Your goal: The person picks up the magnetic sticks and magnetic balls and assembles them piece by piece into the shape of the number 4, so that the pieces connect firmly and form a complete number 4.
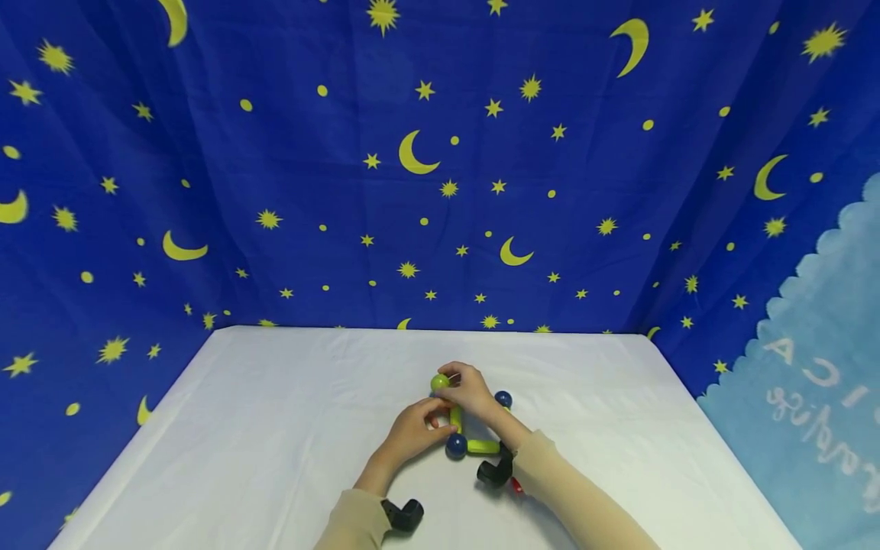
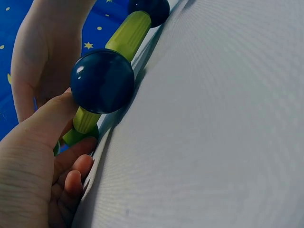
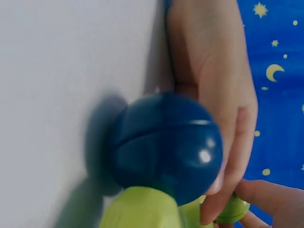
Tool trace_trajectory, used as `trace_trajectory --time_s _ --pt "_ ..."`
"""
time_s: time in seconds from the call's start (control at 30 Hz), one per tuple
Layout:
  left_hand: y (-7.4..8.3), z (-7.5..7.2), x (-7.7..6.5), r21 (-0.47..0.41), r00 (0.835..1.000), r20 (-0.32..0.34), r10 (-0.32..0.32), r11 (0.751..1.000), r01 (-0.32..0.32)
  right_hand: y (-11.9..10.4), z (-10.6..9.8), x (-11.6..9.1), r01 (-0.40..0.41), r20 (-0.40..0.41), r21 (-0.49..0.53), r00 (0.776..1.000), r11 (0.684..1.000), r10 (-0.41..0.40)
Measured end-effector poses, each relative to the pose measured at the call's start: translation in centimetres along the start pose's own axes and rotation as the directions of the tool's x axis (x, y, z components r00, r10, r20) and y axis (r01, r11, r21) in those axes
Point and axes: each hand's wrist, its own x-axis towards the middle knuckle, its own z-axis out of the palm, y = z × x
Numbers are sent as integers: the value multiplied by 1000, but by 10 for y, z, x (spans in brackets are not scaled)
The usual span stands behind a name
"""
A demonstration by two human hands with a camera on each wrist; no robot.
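Green rods and balls are joined into a frame on the white table. My right hand pinches a light green ball at the frame's far end, a ball partly hidden by fingers in the right wrist view. With thumb and fingers, my left hand grips the upright green rod just above a dark blue ball. In the left wrist view, the left thumb lies right beside that blue ball. From it a second green rod runs right, beneath my right wrist.
Another blue ball shows behind my right forearm. A small red piece lies under the right sleeve. Black wrist devices sit on both wrists. Beyond the white tabletop hangs a blue curtain with moons and stars.
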Motion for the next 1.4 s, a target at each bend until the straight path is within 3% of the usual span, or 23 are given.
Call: trace_trajectory --time_s 0.27,0.53,0.9,1.23,1.4 --pt "2 -1 1 0 1000 -4 -26 1000 26 -4 -9 -16 79 -88 33 993 996 -76" --pt "0 -1 -1 -9 1000 -6 -30 1000 30 -7 -16 -38 50 -81 104 996 993 -42" --pt "1 -1 1 -6 999 -7 -39 999 39 -9 -18 -67 54 -75 75 996 996 -48" --pt "-3 2 0 -11 1000 -10 -2 1000 2 -8 -19 -101 -5 -38 174 999 985 12" --pt "0 1 0 -25 1000 -10 -20 999 20 -9 -21 -116 25 -44 196 999 980 -16"
